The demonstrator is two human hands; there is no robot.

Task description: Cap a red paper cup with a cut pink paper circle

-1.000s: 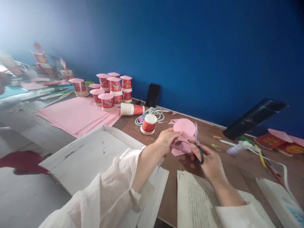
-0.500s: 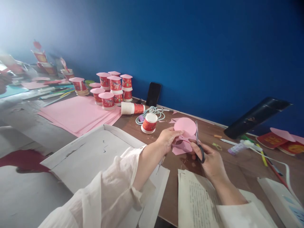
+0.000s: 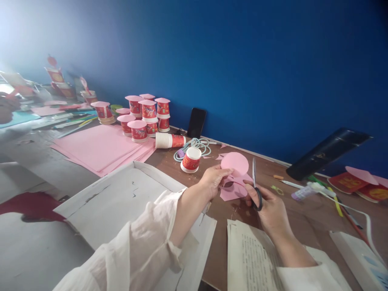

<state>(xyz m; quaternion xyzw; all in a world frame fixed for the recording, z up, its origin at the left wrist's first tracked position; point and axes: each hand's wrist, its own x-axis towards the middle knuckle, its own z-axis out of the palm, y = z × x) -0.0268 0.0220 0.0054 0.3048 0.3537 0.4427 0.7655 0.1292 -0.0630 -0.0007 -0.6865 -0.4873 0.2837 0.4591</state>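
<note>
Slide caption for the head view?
Left hand pinches a pink paper disc, right hand holds scissors beside it; pink-topped red cups by the wall.

Scissors (image 3: 254, 178) right of paper disc (image 3: 235, 163)

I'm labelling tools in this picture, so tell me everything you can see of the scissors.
The scissors have slim, silvery, metal-looking blades and dark, plastic-looking handles, partly hidden by the right hand gripping them. The blades point upward in the view, beside the round pink paper, with a gap showing between. Whether the blades are fully closed is hard to tell.
</note>
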